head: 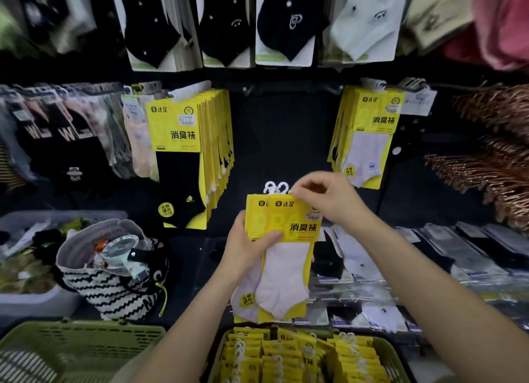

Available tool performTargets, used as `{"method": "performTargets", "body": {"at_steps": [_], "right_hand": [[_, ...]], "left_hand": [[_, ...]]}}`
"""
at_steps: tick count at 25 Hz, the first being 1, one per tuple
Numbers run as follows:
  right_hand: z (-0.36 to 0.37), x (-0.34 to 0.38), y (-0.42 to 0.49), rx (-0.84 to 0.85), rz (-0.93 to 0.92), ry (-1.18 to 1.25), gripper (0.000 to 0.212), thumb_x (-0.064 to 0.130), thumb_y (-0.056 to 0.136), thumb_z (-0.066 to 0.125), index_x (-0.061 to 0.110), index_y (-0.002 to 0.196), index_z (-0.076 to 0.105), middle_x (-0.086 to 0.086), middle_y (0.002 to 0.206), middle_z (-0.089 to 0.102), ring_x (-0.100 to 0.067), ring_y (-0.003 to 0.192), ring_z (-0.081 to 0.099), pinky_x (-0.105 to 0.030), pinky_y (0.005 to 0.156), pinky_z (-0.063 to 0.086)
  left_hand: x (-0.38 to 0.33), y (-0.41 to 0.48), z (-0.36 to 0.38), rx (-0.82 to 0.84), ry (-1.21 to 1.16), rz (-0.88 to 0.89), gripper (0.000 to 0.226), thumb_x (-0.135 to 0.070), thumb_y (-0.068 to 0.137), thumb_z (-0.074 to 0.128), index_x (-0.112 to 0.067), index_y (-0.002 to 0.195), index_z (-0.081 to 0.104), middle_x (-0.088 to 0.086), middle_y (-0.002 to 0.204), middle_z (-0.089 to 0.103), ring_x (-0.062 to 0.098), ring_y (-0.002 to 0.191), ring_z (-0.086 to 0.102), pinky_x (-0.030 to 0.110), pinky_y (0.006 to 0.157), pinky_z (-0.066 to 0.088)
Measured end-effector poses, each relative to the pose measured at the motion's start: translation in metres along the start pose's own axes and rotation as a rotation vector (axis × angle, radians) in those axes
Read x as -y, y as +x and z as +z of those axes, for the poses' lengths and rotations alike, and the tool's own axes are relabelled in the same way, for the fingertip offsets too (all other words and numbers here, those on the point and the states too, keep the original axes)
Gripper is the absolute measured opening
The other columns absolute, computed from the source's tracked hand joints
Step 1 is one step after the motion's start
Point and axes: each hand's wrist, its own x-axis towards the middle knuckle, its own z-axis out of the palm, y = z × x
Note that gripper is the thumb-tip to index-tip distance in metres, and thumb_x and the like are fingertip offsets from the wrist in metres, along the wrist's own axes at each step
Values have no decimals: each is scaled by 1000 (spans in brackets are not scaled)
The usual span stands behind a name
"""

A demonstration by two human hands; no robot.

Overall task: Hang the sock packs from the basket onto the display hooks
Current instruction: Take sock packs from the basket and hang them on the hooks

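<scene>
left hand (249,246) grips sock packs (282,256) | right hand (326,198) pinches top

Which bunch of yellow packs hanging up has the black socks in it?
The left hanging bunch: its front pack shows a black sock. The right hanging bunch shows a pale one.

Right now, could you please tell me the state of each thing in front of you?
Sock packs in hand, two, held upright, not yet hung.
Left hand, grips the packs' side.
Right hand, pinches their top by the white hangers.
Basket, holds many yellow packs.
Pale-sock packs at right, hanging on display.
Striped bag, open.
</scene>
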Motion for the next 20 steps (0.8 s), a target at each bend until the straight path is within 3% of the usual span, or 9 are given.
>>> {"method": "performTargets", "body": {"at_steps": [3,6,9,14,17,20], "right_hand": [[-1,15,23,-30,-6,-41,24,14,87,61,29,69,60,12,71,63,-3,70,60,-27,71,49],[1,27,45,-45,-30,-123,27,15,90,56,30,68,56,10,72,62,-11,74,61,-32,72,51],[-2,42,72,-134,-37,-70,25,14,89,56,28,69,58,12,72,61,-6,70,57,-23,65,46],[0,79,123,-227,-86,-32,20,18,86,63,29,69,62,13,74,62,-2,71,56,-20,67,45],[10,90,143,-234,-104,-23,21,17,86,62,29,68,60,12,72,62,-3,69,56,-19,64,44],[19,91,156,-222,-105,-17,20,17,86,61,27,69,62,8,72,64,-9,71,59,-20,66,45]], "left_hand": [[-11,10,-8,-11,-30,8,45,-26,67,81,-37,97,50,-15,96,65,-3,85,65,12,62,51],[-18,20,-15,-27,-45,29,29,-23,81,70,-35,101,53,-11,102,65,3,92,65,15,67,51],[-24,26,-24,-76,-143,53,24,-23,91,56,-21,115,57,-3,109,68,14,100,65,27,81,52],[-51,32,-58,-361,-99,166,13,-22,87,63,-32,93,56,-16,88,65,-12,78,62,3,58,44],[-63,34,-84,-449,-41,219,14,-23,87,63,-31,95,55,-17,91,62,-21,75,57,-1,58,41],[-70,35,-104,-478,-1,241,18,-26,88,61,-28,104,56,-19,94,61,-19,80,57,-2,59,40]]}}
